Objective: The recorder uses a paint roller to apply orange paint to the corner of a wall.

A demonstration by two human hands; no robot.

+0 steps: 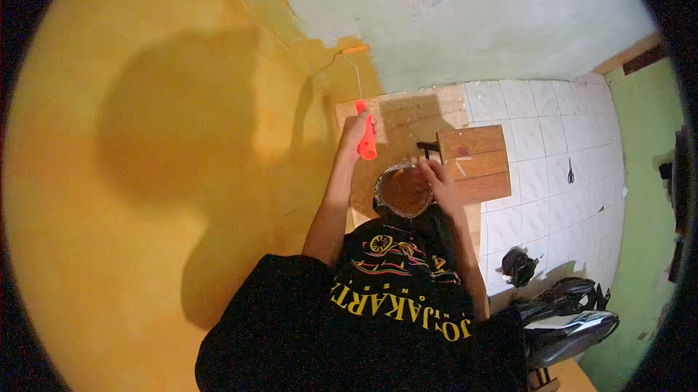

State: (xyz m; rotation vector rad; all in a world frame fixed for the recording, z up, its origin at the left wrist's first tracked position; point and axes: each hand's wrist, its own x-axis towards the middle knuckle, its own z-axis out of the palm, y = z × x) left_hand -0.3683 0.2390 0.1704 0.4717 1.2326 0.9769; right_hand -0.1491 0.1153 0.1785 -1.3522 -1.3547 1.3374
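My left hand (pixel 355 129) is closed around the bright orange-red handle of a paint roller (pixel 368 138). The small roller head (pixel 355 49) touches the wall near the corner, where orange-yellow paint borders pale green. Close in front of my body is a round paint container (pixel 404 190) with brownish-orange contents and a pale, crusted rim. My right hand (pixel 434 174) is at the container's right rim with its fingers bent; whether they grip it is hidden by blur. The yellow-orange painted wall (pixel 163 239) rises on my left, bearing my shadow.
Right of the container stands a wooden stool (pixel 473 165) with pale strips on top. Scissors (pixel 570 171) and a black bundle (pixel 518 266) lie on white floor tiles. A motorcycle (pixel 572 326) stands at lower right. Brown sheeting (pixel 403 119) covers the floor by the wall.
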